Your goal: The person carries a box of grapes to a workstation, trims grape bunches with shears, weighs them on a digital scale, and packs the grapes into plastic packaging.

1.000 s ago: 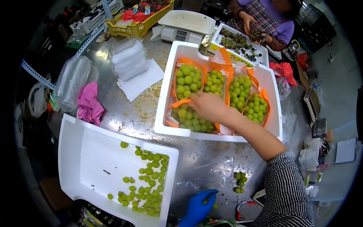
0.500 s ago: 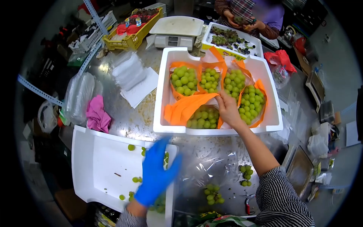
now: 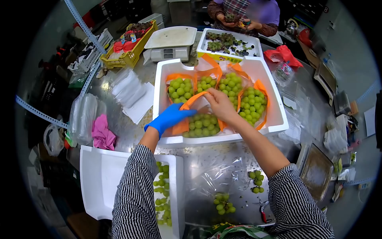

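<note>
orange bag: middle of the frame, grapes inside, in the white foam box
red-handled snips: lower right, on the metal table
my left hand: blue-gloved, clamped on the bag's edge
my right hand: bare, pinching its top edge
scale: upper middle, beyond the box

Your gloved left hand, earlier at the table's near edge and then above the lower white tray, now grips the orange bag in the foam box. The bag's orange flap, previously spread leftward from your right hand alone, now arches between both your hands. Your left sleeve now crosses the tray.
</note>
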### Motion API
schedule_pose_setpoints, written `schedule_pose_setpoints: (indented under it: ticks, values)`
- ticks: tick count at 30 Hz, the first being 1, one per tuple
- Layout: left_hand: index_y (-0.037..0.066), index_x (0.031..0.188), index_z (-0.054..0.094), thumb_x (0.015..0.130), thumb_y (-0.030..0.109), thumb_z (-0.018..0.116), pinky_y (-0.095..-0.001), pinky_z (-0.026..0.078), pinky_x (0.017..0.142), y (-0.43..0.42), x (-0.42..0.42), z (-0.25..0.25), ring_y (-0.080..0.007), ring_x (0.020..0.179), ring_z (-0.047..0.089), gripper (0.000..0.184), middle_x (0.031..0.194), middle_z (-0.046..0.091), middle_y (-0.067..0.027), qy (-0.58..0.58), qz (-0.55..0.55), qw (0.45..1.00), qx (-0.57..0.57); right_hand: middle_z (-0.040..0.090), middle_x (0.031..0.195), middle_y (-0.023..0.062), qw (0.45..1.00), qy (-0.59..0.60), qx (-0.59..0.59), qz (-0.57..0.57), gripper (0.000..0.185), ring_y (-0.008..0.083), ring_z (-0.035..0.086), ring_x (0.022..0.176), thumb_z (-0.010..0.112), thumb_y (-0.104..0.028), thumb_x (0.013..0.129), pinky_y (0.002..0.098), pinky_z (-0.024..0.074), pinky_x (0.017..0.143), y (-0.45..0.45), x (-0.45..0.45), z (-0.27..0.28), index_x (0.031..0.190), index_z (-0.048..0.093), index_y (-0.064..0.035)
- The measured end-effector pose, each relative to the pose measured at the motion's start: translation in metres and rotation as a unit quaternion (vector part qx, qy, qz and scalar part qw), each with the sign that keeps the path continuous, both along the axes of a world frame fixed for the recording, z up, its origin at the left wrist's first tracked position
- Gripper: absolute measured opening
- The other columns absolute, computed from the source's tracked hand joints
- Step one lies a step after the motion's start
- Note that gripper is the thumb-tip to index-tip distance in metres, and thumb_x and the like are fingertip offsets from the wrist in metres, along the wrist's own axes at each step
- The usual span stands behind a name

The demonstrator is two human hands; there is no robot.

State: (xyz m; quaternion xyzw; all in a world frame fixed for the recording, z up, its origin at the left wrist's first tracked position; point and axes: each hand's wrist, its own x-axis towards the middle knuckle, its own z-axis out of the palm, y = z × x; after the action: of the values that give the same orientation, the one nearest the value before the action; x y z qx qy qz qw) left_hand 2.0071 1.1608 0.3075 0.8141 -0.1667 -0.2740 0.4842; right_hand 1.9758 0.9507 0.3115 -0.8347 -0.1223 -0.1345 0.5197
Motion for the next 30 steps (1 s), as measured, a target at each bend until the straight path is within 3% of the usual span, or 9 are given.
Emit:
schedule_pose_setpoints:
  ticks: [3,6,9,10,13,18,21,25,30]
  values:
    - [0.0,0.118,0.056,0.085,0.05,0.061,-0.0297,0.047,0.082,0.004,0.004,-0.014,-0.017,0.093,0.058,0.061,0.108,0.062,-0.0098,0.091,0.057,0.991,-0.078,0.059,0.074,0.0113,0.994,0.099,0.047,0.007,0.027,0.0263,0.056,0.066,0.061,-0.024,0.088,0.0353,0.0453,0.065,-0.003,-0.012,0.017,0.089,0.056,0.0015]
    - [0.001,0.121,0.054,0.086,0.052,0.059,-0.029,0.047,0.083,0.008,0.008,-0.025,-0.0173,0.094,0.058,0.063,0.108,0.062,-0.0106,0.085,0.081,0.991,-0.06,0.059,0.079,0.0129,0.987,-0.049,-0.08,-0.129,0.041,0.0252,0.056,0.068,0.069,-0.034,0.082,0.0345,0.0463,0.067,-0.02,-0.032,0.0,0.09,0.055,0.0037]
    - [0.0,0.127,0.05,0.086,0.051,0.059,-0.029,0.047,0.084,0.008,0.011,-0.03,-0.0173,0.1,0.057,0.066,0.114,0.059,-0.0113,0.097,0.085,0.99,-0.051,0.057,0.084,0.0176,0.969,0.102,-0.098,-0.205,0.053,0.0273,0.057,0.075,0.073,-0.039,0.077,0.0368,0.0466,0.07,-0.031,-0.064,-0.039,0.091,0.052,0.0078]
    - [0.0,0.128,0.049,0.086,0.05,0.059,-0.0294,0.047,0.085,0.006,0.007,-0.029,-0.0174,0.102,0.057,0.067,0.117,0.058,-0.0116,0.126,0.096,0.984,-0.075,0.056,0.092,0.0248,0.973,0.168,0.044,-0.153,0.057,0.0332,0.056,0.085,0.071,-0.041,0.077,0.0395,0.0463,0.073,-0.03,-0.072,-0.043,0.093,0.051,0.0102]
    - [-0.001,0.131,0.045,0.086,0.045,0.06,-0.0301,0.047,0.087,0.001,-0.013,-0.016,-0.0179,0.109,0.054,0.066,0.123,0.055,-0.0123,0.182,0.099,0.971,-0.115,0.054,0.101,0.0299,0.957,0.249,-0.03,-0.147,0.064,0.0384,0.054,0.097,0.067,-0.044,0.079,0.0407,0.0455,0.081,-0.03,-0.064,-0.043,0.101,0.05,0.0133]
    - [-0.002,0.131,0.045,0.087,0.027,0.058,-0.028,0.044,0.09,0.009,-0.001,-0.037,-0.0187,0.111,0.052,0.054,0.124,0.054,-0.0136,0.123,0.058,0.978,-0.159,0.04,0.128,0.0277,0.955,0.217,-0.086,-0.183,0.049,0.0461,0.043,0.115,0.058,-0.037,0.083,0.0513,0.035,0.097,-0.007,-0.061,-0.056,0.121,0.054,-0.0066]
    - [-0.003,0.13,0.047,0.087,0.019,0.055,-0.0263,0.042,0.091,0.005,-0.001,-0.023,-0.0179,0.111,0.051,0.049,0.124,0.055,-0.0137,0.094,0.089,0.987,-0.096,0.043,0.126,0.0269,0.956,0.183,-0.022,-0.228,0.044,0.045,0.044,0.115,0.056,-0.032,0.084,0.0527,0.0349,0.096,0.001,-0.064,-0.064,0.121,0.056,-0.0069]
    - [-0.003,0.104,0.062,0.084,0.022,0.057,-0.0275,0.046,0.072,-0.016,-0.018,0.036,-0.0163,0.081,0.058,0.033,0.094,0.064,-0.0091,0.048,0.104,0.993,-0.034,0.056,0.107,0.0236,0.967,0.08,0.103,-0.218,0.029,0.037,0.052,0.104,0.053,-0.015,0.086,0.0445,0.0406,0.091,-0.007,-0.058,-0.077,0.114,0.059,-0.0081]
    - [0.0,0.093,0.065,0.083,0.025,0.058,-0.028,0.046,0.062,-0.05,-0.056,0.119,-0.0152,0.068,0.058,0.028,0.074,0.061,-0.0087,-0.11,0.043,0.992,0.037,0.06,0.085,0.0095,0.899,0.176,0.34,-0.213,0.02,0.0191,0.056,0.071,0.048,-0.008,0.09,0.0292,0.046,0.062,-0.002,-0.084,-0.017,0.108,0.059,-0.0078]
